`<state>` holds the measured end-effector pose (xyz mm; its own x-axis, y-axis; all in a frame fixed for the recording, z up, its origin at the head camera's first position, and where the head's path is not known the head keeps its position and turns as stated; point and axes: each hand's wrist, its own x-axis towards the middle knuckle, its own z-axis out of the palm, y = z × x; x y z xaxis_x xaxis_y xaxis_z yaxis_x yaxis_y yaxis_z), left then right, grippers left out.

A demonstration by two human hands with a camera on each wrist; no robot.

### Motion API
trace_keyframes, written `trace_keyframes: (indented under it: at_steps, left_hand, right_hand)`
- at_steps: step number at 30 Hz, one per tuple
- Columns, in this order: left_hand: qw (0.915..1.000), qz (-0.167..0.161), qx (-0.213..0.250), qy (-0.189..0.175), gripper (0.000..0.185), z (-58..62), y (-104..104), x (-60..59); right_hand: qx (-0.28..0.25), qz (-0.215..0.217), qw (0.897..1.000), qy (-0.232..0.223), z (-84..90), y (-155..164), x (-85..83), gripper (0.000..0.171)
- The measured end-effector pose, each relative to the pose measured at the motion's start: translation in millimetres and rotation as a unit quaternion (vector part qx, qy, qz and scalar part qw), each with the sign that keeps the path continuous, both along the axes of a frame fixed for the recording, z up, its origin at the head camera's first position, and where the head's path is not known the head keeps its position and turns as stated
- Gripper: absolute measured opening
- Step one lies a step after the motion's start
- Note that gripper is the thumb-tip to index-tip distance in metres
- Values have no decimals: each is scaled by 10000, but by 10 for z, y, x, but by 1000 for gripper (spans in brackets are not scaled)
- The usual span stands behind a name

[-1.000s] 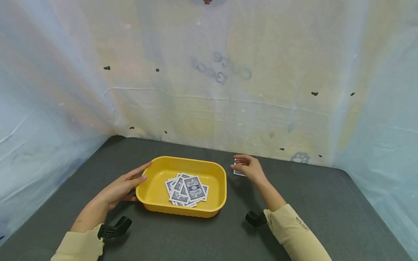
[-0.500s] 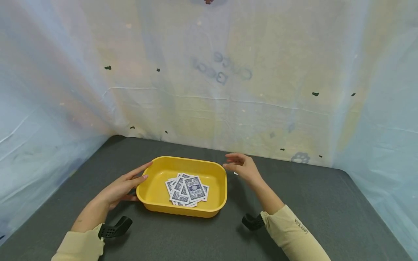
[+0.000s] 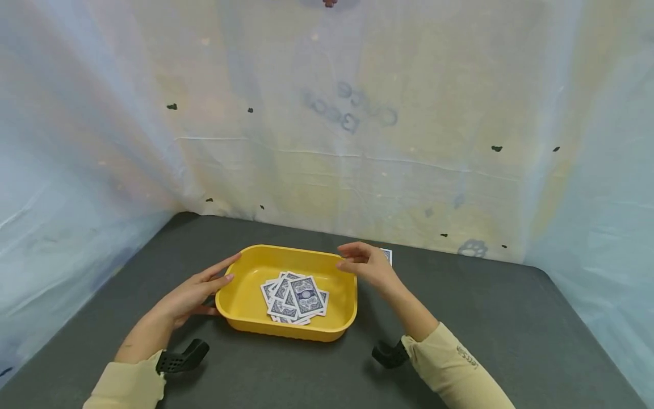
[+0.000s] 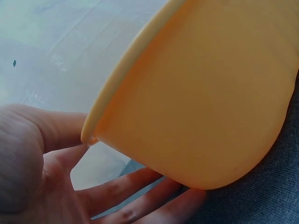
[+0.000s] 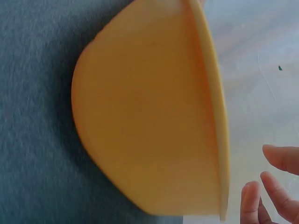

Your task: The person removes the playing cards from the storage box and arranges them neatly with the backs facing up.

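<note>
Pale plastic sheeting, marked with small dark spots and faint reversed lettering, is hung behind and on both sides of a dark grey worktop. Near the middle of the worktop a yellow tray is placed, and a loose pile of blue-backed playing cards is seen lying inside it, spread over one another on the bottom.

The left hand is laid against the left end of the tray. Its fingers are stretched out and relaxed, not closed around anything, and the fingertips are touching the rim at the far left corner; in the left wrist view the open palm is seen just beside the outer wall of the tray.

The right hand is held above the far right corner of the tray, with the fingers bent loosely. Whether something is pinched in its grip cannot be told. A single card is partly seen just behind this hand, on the far side; it cannot be told if the card is touched. In the right wrist view the fingertips are seen near the rim of the tray.

Beige sleeves are worn on both arms, with a black mount at each wrist.
</note>
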<state>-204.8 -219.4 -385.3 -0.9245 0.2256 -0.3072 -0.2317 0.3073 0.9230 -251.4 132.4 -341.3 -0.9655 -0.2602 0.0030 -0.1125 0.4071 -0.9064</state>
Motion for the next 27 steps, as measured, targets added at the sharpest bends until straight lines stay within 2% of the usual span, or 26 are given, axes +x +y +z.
trace_keyframes:
  at_steps: [7, 12, 14, 22, 27]
  left_hand:
    - [10000, -34, -2, 12, 67, -5, -13, 5]
    - [10000, -26, 31, -17, 67, -13, -20, 6]
    - [10000, -33, 34, -24, 67, -13, -16, 0]
    - [9999, -102, 53, -90, 69, -40, -46, -13]
    - [9998, -79, 77, -159, 68, -41, -44, -26]
  right_hand:
    - [-4, 180, 9998, -102, -53, -176, 13, 39]
    - [228, 359, 9989, -220, -79, -312, 47, 43]
    - [355, 374, 9985, -195, -93, -362, 56, 43]
    - [474, 315, 9967, -576, -200, -535, 77, 51]
    - [631, 392, 9954, -605, -238, -577, 65, 54]
